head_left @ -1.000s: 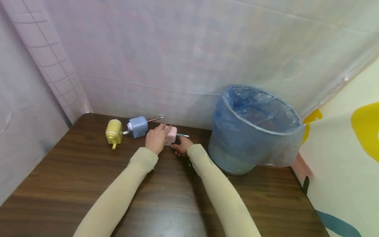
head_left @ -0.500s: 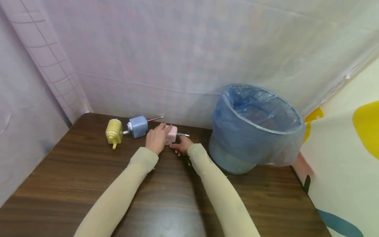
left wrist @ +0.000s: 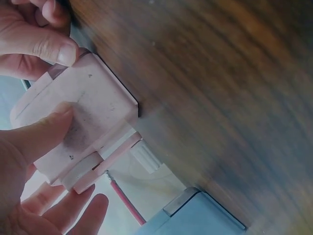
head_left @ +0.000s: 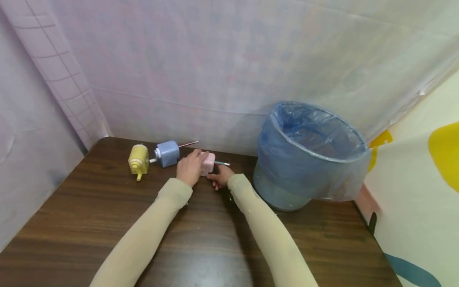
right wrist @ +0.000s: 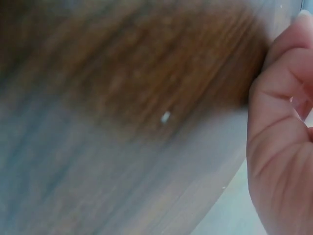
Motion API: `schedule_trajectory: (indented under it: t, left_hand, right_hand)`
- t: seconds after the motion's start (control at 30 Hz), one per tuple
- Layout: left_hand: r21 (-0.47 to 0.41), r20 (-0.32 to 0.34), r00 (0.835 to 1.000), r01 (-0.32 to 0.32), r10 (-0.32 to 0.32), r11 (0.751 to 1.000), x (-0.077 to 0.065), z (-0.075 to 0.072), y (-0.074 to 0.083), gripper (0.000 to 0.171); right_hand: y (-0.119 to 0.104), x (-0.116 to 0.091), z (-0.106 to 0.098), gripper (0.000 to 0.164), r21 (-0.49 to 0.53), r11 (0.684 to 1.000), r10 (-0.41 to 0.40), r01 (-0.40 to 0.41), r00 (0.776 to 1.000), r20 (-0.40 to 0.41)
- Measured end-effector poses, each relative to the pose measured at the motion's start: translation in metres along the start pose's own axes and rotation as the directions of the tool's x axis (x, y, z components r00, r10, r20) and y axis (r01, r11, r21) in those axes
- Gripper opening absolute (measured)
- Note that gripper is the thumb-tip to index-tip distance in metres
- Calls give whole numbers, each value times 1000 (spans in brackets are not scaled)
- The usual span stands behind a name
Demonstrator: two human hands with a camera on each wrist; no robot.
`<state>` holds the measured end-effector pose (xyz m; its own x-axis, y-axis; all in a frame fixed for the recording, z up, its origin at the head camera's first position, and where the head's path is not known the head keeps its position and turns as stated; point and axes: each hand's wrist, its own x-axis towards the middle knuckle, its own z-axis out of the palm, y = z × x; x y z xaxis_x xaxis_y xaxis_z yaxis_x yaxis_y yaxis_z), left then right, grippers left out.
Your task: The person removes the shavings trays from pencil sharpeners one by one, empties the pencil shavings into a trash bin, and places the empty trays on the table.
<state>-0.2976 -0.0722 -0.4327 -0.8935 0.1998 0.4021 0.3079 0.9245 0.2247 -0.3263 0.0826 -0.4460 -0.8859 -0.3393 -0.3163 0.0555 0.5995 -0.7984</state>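
Note:
A pink crank pencil sharpener (head_left: 208, 163) lies at the back middle of the table. My left hand (head_left: 189, 169) grips its body from the left, with the thumb along one face (left wrist: 93, 93) in the left wrist view. At its other end, my right hand (head_left: 223, 175) has curled fingers and a thumb on the smoky drawer-like part; the fingertips' contact is partly hidden. A teal pencil (head_left: 222, 163) sticks out to the right of the sharpener. In the right wrist view, only part of the right hand (right wrist: 283, 117) shows.
Left of my hands sit a blue sharpener (head_left: 168, 153) with a reddish pencil (head_left: 188, 144) and a yellow sharpener (head_left: 138, 157). A bin (head_left: 279, 191) lined with a blue bag (head_left: 305, 167) stands close to the right hand. Behind is a curtained wall (head_left: 215, 79). Small bits dot the table (head_left: 201, 247).
Both hands stay on the pink pencil sharpener in almost the same place. The right fingers shift very slightly; nothing else visibly moves.

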Motion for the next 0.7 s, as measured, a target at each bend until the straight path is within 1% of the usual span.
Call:
schedule_trajectory:
  t: [0.2,0.3,0.47,0.6,0.7]
  left_hand:
    - [-9,3,1000,13,-13,1000,1,0,1,59]
    - [-22,-4,1000,25,-25,999,3,1,1,58]
    - [-27,13,999,39,-39,999,4,1,1,57]
    - [-19,18,999,40,-39,999,2,2,0,59]
    - [-13,13,999,39,-39,999,1,2,0,59]
  right_hand:
    - [5,7,-3,50,-33,999,3,-3,1000,15]
    - [9,14,-4,52,-52,999,-3,2,1000,-4]
    - [14,20,-3,56,-29,1000,11,-11,1000,-18]
    - [8,13,-1,52,0,1000,28,-28,1000,-10]
    - [2,4,0,52,-12,999,31,-31,999,-12]
